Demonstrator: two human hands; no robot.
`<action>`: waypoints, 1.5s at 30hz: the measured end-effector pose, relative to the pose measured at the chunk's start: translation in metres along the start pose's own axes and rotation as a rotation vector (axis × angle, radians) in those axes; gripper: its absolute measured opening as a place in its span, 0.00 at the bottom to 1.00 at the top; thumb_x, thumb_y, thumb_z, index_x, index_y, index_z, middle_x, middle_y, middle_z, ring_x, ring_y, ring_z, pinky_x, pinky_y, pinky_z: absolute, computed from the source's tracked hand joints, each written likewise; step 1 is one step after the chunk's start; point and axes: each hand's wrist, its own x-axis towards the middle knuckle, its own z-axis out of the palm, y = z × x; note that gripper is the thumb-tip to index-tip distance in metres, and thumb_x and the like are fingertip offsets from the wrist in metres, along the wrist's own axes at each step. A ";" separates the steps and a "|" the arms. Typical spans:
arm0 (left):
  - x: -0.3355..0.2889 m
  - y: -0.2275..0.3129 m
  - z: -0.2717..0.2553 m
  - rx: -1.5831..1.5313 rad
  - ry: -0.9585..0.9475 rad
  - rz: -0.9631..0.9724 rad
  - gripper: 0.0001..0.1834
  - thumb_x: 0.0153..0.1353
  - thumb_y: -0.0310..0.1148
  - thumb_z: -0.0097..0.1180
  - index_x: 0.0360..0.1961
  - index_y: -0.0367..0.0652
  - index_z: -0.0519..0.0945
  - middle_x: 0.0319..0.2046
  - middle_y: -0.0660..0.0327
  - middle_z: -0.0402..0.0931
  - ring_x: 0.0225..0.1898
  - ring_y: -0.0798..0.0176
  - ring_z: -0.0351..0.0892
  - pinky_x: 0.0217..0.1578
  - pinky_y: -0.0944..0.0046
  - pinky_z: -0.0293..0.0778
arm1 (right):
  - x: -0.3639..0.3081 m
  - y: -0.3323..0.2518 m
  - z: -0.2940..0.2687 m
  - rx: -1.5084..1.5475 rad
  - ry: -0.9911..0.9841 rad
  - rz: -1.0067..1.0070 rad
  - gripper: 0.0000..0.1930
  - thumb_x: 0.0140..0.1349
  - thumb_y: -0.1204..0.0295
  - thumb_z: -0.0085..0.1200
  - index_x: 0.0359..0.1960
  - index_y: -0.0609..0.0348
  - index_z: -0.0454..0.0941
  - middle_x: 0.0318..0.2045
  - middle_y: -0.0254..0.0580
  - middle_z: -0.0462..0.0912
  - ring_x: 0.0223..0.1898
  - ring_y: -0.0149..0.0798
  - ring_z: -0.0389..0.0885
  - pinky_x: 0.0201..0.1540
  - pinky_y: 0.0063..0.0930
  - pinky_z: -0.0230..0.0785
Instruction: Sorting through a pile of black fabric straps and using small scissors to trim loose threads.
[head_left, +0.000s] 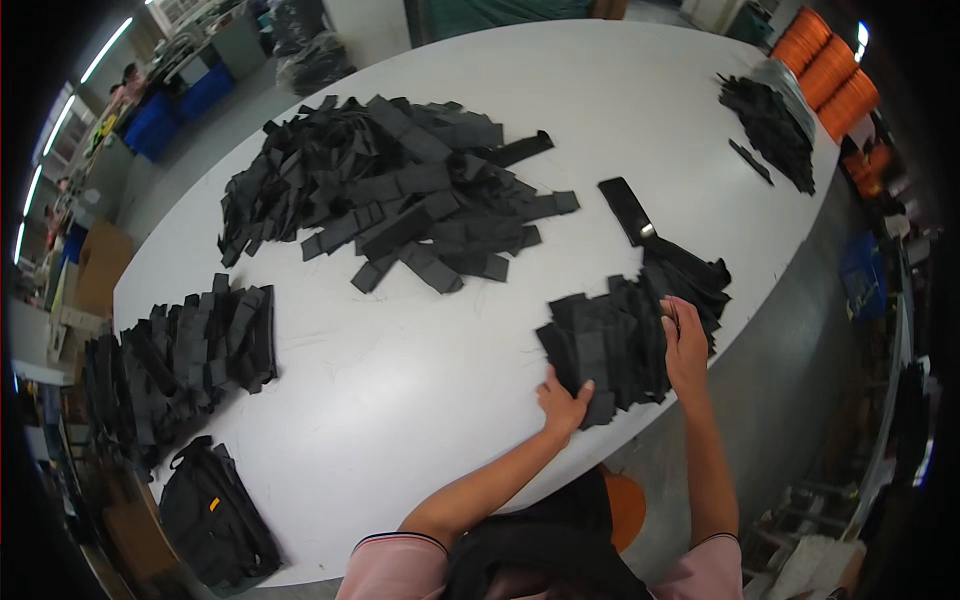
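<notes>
A row of overlapping black webbing strips (622,340) lies near the table's front right edge, between my hands. My left hand (566,408) rests against its lower left corner, thumb and fingers spread apart. At the row's right side my right hand (686,345) is closed, fingers curled with thumb near fingertips, on black strips. The exact grip is partly hidden by the hand. Just beyond, more black strips (690,277) form a bunch touching the row. A dark phone (625,210) lies beside this bunch, a bright reflection at its lower end.
A large loose heap of black strips (385,185) covers the back left of the white table (400,350). Another row of strips (180,355) and a black backpack (218,520) lie at the left edge. A dark bundle (770,125) sits far right, near orange spools (825,70).
</notes>
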 end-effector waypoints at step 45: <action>0.008 0.056 -0.202 1.025 -0.011 0.945 0.42 0.37 0.50 0.68 0.58 0.63 0.66 0.66 0.51 0.44 0.67 0.44 0.42 0.56 0.27 0.38 | 0.238 -0.059 0.218 0.485 -0.669 0.159 0.23 0.48 0.76 0.56 0.51 0.58 0.73 0.29 0.41 0.79 0.17 0.29 0.73 0.23 0.24 0.67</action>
